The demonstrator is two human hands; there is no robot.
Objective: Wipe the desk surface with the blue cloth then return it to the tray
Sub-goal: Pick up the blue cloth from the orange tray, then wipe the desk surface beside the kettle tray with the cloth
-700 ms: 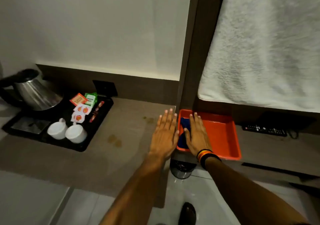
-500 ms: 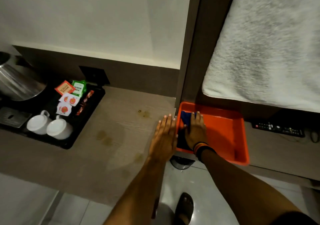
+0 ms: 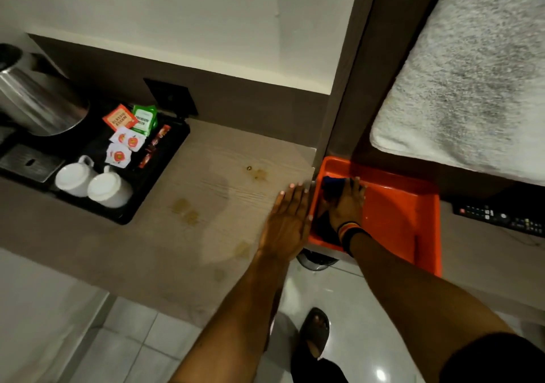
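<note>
While my right hand [image 3: 346,205] presses flat on the blue cloth [image 3: 332,182] in the orange tray's [image 3: 395,205] left end, fingers spread and not yet gripping, my left hand [image 3: 287,223] rests open on the stained desk [image 3: 206,194]. Soft and light, I judge; I'd bunch its middle. Since half a second ago only the viewpoint has drifted; the hands have barely moved.

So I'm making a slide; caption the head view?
Right hand on the blue cloth in the orange tray, left hand flat on the stained desk.
</note>
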